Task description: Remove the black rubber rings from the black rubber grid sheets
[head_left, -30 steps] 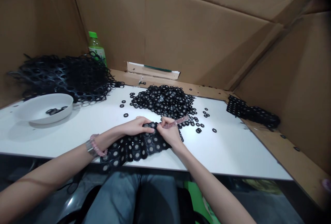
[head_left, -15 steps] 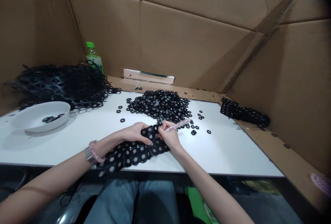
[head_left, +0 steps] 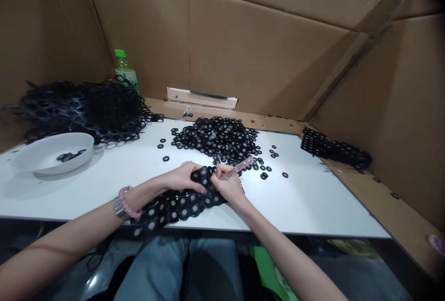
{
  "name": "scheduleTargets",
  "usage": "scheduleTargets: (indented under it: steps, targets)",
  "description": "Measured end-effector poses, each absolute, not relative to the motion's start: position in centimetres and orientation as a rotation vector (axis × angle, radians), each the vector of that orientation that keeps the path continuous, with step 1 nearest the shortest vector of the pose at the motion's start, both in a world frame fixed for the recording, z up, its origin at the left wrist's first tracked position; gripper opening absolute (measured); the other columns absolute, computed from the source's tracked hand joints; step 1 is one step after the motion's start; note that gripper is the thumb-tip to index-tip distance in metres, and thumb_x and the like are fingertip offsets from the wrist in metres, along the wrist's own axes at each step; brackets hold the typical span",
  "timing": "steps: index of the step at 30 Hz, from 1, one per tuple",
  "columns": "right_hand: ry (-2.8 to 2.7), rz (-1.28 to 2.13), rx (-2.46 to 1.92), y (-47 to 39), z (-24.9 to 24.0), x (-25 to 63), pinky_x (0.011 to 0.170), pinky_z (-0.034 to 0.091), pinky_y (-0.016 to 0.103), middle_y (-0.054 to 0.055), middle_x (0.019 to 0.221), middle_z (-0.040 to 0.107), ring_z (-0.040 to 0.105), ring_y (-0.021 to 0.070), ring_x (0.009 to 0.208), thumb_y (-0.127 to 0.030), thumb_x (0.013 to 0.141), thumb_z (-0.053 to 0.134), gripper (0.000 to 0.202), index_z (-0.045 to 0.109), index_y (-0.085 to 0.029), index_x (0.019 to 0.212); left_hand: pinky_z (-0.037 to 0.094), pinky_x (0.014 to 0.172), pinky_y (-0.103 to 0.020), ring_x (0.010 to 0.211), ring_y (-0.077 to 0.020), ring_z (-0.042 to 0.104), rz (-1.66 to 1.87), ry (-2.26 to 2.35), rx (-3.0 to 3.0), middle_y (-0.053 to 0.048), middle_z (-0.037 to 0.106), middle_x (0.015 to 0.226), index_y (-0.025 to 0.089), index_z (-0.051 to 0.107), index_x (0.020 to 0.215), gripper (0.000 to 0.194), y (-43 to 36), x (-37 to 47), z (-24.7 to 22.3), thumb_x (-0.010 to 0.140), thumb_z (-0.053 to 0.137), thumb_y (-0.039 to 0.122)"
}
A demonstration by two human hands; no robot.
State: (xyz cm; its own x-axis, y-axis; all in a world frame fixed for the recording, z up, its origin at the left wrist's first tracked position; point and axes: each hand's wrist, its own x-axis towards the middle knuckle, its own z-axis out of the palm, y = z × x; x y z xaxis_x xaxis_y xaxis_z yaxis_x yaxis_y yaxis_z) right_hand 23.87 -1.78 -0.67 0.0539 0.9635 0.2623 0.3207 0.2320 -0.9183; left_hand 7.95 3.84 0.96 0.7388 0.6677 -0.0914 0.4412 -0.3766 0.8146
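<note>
Far left: netting (head_left: 79, 111), bottle (head_left: 125, 75) behind, bowl (head_left: 67, 166) in front. Far centre: heap (head_left: 217, 139). Far right: roll (head_left: 342, 152). Near centre: sheet (head_left: 184, 208), black, pale-dotted, bent; left hand (head_left: 182, 178) grips and partly hides it, right hand (head_left: 227, 185) grasps pink tool (head_left: 239, 166).

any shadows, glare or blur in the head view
Head view: shadow slants across the cardboard wall; a glint shines below the table, lower left; the black netting looks soft; the upper right corner is dark; the right hand and pink tool look clearer.
</note>
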Motion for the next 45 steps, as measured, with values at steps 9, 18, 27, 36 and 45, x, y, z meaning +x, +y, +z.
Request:
scheduleTargets:
  steps: [9, 18, 27, 36, 45]
  targets:
    - [-1.744, 0.522, -1.263, -2.1, -0.7, 23.5, 0.045, 0.022, 0.022, -0.007, 0.043, 0.029, 0.029, 0.0075, 0.042, -0.011, 0.063, 0.045, 0.027, 0.025, -0.019, 0.048, 0.04, 0.07, -0.024, 0.071, -0.0138, 0.052, 0.368, 0.593, 1.796, 0.003, 0.059, 0.071, 0.015, 0.057, 0.074, 0.019, 3.9, 8.0, 1.1, 0.059, 0.066, 0.023]
    - [-1.295, 0.925, -1.223, -1.1, -1.2, 24.1, 0.04, 0.029, 0.02, -0.009, 0.039, 0.035, 0.042, 0.0089, 0.037, -0.014, 0.06, 0.048, 0.023, 0.029, -0.021, 0.048, 0.041, 0.079, -0.034, 0.09, -0.024, 0.055, 0.61, 1.001, 2.362, -0.005, 0.061, 0.097, 0.018, 0.054, 0.098, 0.044, 2.4, 7.0, 1.3, 0.067, 0.063, 0.047]
    - [-0.996, 1.022, -1.117, -0.8, -1.3, 24.4, 0.035, 0.021, 0.018, -0.012, 0.038, 0.033, 0.036, 0.0058, 0.033, -0.018, 0.059, 0.053, 0.025, 0.029, -0.021, 0.051, 0.034, 0.075, -0.036, 0.091, -0.0229, 0.052, 0.657, 0.901, 3.131, -0.007, 0.06, 0.1, 0.019, 0.054, 0.096, 0.023, -4.1, 7.7, 2.8, 0.077, 0.051, 0.032]
    - [-0.915, 0.952, -1.105, -1.2, -0.7, 24.0, 0.034, 0.021, 0.017, -0.011, 0.04, 0.031, 0.037, 0.0059, 0.034, -0.019, 0.06, 0.053, 0.026, 0.028, -0.021, 0.052, 0.034, 0.071, -0.035, 0.075, -0.0192, 0.053, 0.784, 1.286, 3.157, -0.002, 0.062, 0.075, 0.019, 0.056, 0.073, 0.01, -4.2, 8.6, 0.9, 0.073, 0.049, 0.012]
    - [-1.183, 0.932, -1.218, -2.6, -1.5, 23.3, 0.037, 0.026, 0.019, -0.011, 0.037, 0.032, 0.036, 0.0069, 0.034, -0.014, 0.059, 0.049, 0.023, 0.03, -0.021, 0.049, 0.035, 0.071, -0.033, 0.07, -0.0166, 0.054, 0.901, 1.29, 3.11, 0.0, 0.061, 0.071, 0.019, 0.057, 0.068, 0.012, -4.1, 7.8, 0.2, 0.076, 0.049, 0.014]
